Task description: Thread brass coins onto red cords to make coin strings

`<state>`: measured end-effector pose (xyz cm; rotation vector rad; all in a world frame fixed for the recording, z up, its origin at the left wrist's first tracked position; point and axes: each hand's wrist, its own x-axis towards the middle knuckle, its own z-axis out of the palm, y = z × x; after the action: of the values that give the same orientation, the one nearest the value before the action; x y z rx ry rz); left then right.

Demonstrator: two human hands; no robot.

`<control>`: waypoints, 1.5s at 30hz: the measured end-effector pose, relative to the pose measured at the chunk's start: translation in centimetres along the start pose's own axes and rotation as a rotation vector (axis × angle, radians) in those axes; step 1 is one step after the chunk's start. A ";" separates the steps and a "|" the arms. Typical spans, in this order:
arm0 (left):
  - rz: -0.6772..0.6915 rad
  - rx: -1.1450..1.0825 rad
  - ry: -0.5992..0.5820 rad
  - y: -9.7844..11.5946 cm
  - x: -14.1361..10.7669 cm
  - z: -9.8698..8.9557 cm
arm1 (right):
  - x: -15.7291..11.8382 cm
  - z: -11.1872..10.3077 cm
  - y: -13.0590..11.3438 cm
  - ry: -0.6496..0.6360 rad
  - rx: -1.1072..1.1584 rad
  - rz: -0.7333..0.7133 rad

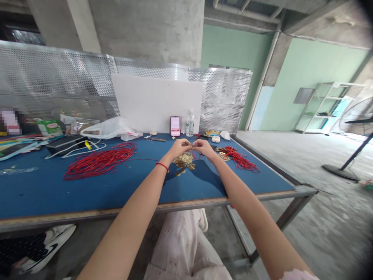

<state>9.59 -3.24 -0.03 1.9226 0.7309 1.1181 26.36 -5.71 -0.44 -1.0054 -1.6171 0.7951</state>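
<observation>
- Close together above the tabletop (140,190), left hand (180,147) and right hand (204,148), fingertips nearly meeting — both in a narrow pinch, apparently on thin red cord (144,159); exact grip too small to tell.
- Looks like fine fingertip work with the cord, judging by the pose; calls for a steady pinch on each side, and enough slack to bring cord and fingertips together.
- Just below the hands, a loose pile of gold coins (185,160), with a small loop of cord near the right hand.
- Leftward from the left wrist, a strand of cord with its long axis side to side, roughly along the near table edge, toward a red cord bundle (99,161); free end hard to make out, so pointing direction impossible to tell.
- Right of the right hand, more coins beside red cords (243,161), slanting away to the right and nearer the near edge.
- Beyond the hands, an upright phone (175,125) beside a clear bottle (190,124).
</observation>
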 end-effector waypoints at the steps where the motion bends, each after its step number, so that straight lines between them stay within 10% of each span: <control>1: 0.005 0.005 -0.011 -0.1 0.0 0.0 | -0.2 0.0 -0.2 -0.031 0.035 0.029; 37: -0.035 0.017 -0.107 0.3 0.0 0.1 | -0.2 0.1 0.0 -0.022 0.221 0.042; 40: -0.053 0.012 -0.093 0.4 -0.1 0.1 | 0.3 -0.3 0.2 0.135 0.346 0.099; 45: -0.090 -0.059 -0.029 0.6 -0.4 -0.2 | 1.1 -3.1 1.4 0.745 0.359 0.332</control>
<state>9.30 -3.81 0.40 1.8350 0.7520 1.0432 29.50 -4.01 -0.44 -1.1372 -0.6560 0.7657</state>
